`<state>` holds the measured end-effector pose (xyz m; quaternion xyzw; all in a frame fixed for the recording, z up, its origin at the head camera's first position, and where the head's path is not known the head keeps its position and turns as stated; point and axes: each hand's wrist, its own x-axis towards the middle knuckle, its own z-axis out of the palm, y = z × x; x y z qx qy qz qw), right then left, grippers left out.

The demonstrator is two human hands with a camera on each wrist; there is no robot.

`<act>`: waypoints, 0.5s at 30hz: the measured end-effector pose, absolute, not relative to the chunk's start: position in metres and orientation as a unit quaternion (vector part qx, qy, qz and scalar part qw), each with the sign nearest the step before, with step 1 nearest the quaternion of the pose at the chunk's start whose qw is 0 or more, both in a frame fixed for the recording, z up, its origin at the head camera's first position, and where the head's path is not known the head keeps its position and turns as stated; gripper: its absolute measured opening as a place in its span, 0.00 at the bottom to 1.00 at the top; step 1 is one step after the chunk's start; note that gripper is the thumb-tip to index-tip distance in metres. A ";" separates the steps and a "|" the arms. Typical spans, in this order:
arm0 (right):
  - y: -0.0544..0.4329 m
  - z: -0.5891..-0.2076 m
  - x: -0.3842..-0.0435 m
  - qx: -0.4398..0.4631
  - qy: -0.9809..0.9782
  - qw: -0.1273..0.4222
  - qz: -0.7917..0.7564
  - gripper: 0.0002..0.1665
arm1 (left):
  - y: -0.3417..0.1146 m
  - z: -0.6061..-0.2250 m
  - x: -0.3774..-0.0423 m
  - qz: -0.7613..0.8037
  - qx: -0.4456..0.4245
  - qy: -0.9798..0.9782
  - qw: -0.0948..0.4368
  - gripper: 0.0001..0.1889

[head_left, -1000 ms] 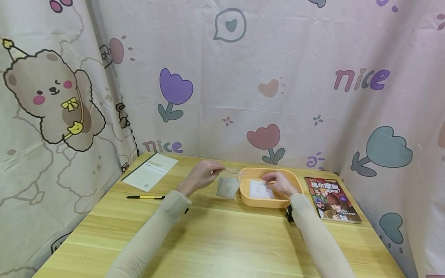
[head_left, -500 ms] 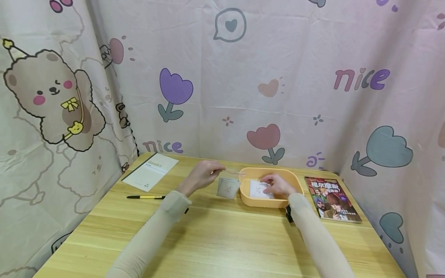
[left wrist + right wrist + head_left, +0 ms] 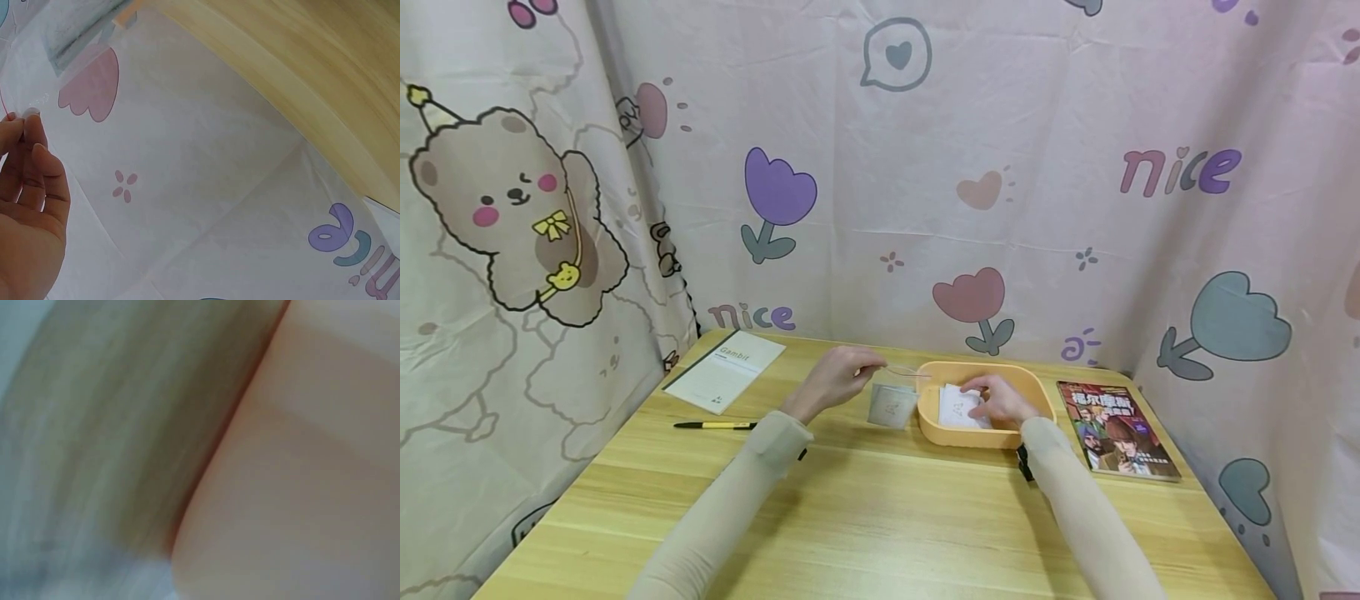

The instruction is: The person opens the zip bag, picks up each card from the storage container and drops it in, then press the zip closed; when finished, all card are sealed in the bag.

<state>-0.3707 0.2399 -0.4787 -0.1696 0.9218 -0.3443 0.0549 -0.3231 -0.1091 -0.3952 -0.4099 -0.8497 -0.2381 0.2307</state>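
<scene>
My left hand (image 3: 838, 379), just left of the middle of the head view, had its thumb and forefinger pressed together on the thin edge of a clear plastic bag (image 3: 904, 371), leaving no gap that I could see. From that pinch the edge ran rightward to the far left corner of the yellow tray (image 3: 983, 441), right of centre. Below it showed a greyish packet (image 3: 891, 408), close beside the tray's left wall; I could not tell whether the film enclosed it. In the left wrist view my curled fingers sat at the left edge, with a red line rising from the fingertips.

My right hand (image 3: 1007, 400) was down inside the tray, its thumb and fingers bent about the right side of a white packet (image 3: 955, 407), a small space between the tips filled by that packet. The right wrist view was blurred and showed nothing of this hold.

In the left part of the head view, a notebook (image 3: 724, 371) lay on the wooden table (image 3: 880, 521), with a yellow and black pen (image 3: 713, 426) just below it. A comic-style book (image 3: 1118, 431) lay right of the tray, and a printed curtain (image 3: 865, 192) hung behind everything.
</scene>
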 end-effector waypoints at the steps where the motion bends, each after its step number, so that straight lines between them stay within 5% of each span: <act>1: 0.240 -0.479 -0.371 -0.166 0.922 0.055 -0.345 0.28 | -0.109 -0.395 -0.323 -0.238 -0.410 -0.850 0.230 0.09; 15: 0.244 -0.471 -0.366 -0.178 0.897 0.038 -0.403 0.27 | -0.109 -0.396 -0.325 -0.239 -0.412 -0.848 0.230 0.09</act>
